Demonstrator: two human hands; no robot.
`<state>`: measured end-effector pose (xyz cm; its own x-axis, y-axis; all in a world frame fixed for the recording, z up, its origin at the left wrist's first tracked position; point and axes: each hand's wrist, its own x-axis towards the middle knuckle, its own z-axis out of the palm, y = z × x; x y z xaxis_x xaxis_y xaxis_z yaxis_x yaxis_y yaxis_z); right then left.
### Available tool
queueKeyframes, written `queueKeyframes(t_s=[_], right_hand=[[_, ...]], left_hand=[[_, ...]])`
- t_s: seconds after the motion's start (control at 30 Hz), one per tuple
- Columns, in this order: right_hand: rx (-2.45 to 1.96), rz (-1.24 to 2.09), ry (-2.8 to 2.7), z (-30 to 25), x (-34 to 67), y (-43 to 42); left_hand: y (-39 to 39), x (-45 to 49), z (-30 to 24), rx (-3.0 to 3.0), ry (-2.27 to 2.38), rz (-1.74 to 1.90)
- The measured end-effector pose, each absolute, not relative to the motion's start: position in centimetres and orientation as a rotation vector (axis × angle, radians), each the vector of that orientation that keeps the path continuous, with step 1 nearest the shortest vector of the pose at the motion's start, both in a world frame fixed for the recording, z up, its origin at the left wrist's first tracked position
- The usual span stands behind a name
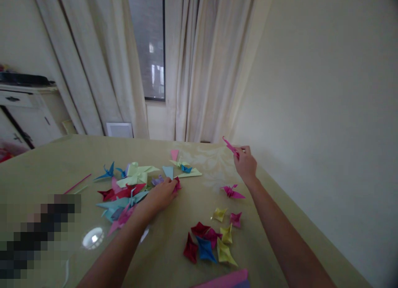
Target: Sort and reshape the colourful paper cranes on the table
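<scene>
My left hand (161, 194) reaches into a heap of folded paper cranes (127, 186) on the table (192, 205), its fingers pinched on a small dark red folded piece (177, 183). Raised above the far right part of the table, my right hand (245, 162) has its fingers closed on a thin pink folded paper (230, 146). A pink paper crane (231, 191) lies on the table just below that hand. Nearer to me sits a cluster of small folded shapes (209, 242) in red, blue, yellow and pink.
Pale green paper pieces (185, 168) lie beyond the heap. A pink strip (77, 183) rests at the left, and a pink sheet (225, 279) is at the near edge. A wall runs close along the table's right side. Curtains and a window stand behind.
</scene>
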<state>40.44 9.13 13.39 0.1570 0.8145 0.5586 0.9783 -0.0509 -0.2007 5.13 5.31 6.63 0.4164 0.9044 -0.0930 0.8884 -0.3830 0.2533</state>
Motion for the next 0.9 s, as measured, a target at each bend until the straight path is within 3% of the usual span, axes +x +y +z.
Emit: queueKeyframes(t_s=[0.17, 0.5, 0.9], right_hand=[[-1.998, -0.063, -2.103, 12.1, 39.0, 10.8], [-2.412, 0.133, -2.027, 12.6, 40.8, 6.1], [-1.871, 0.349, -2.325, 11.6, 39.5, 7.3]], left_hand=[[4.9, 5.5, 6.6, 2.438, 1.550, 0.054], [4.8, 5.7, 6.7, 2.482, 1.548, -0.013], [4.6, 5.4, 7.9, 2.417, 1.529, -0.029]])
